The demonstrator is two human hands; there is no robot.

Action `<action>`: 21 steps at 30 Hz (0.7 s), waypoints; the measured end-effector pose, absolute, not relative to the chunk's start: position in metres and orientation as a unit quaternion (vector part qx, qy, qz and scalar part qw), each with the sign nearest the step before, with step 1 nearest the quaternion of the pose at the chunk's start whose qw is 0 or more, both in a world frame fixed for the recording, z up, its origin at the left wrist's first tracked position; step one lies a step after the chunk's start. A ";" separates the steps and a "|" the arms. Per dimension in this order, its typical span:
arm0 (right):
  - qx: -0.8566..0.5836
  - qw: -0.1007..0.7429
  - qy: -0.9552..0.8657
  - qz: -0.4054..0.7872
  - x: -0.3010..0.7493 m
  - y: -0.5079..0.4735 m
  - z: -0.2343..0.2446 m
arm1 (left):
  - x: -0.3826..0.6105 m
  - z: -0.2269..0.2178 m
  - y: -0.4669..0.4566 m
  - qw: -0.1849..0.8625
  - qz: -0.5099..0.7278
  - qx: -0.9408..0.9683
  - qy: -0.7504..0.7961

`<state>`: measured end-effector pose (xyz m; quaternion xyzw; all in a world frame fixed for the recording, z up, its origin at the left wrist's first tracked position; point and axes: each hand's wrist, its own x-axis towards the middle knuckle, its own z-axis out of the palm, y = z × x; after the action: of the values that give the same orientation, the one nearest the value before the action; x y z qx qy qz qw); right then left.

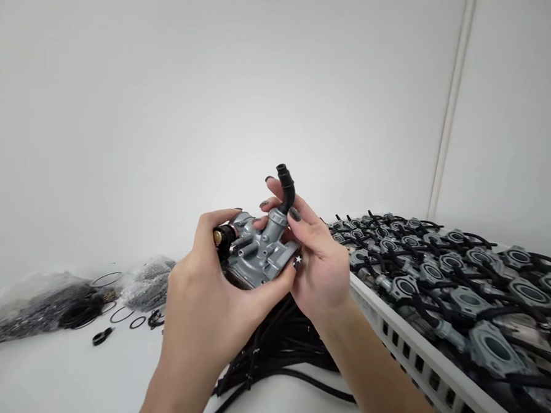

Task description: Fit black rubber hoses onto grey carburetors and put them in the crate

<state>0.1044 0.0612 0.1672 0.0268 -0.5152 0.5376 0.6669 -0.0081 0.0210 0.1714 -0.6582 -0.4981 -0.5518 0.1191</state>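
My left hand (211,289) is wrapped round a silver metal carburetor (253,258), held up in front of me. A black knob-like part with a brass centre (223,236) sticks out on the carburetor's left side, beside my left fingers. From its top neck rises a bent black rubber boot (286,185), tilted slightly left at its tip. My right hand (321,258) closes round the base of the boot, thumb in front and fingers behind. Part of the carburetor's underside and far side is hidden by my hands.
To the right stands a white slotted basket (402,345) filled with several similar carburetors (469,300) with black hoses. Black rubber tubes (291,343) lie below my hands. At left are plastic bags of small dark parts (44,299) and loose black rings (122,314), before a white wall.
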 end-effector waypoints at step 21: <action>0.036 0.666 -0.526 0.528 0.103 0.064 0.165 | -0.008 0.172 0.021 0.107 -0.559 -0.652 -0.500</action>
<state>0.1027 0.0642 0.1649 0.0360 -0.5260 0.5280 0.6657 -0.0075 0.0210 0.1719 -0.6521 -0.5003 -0.5594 0.1071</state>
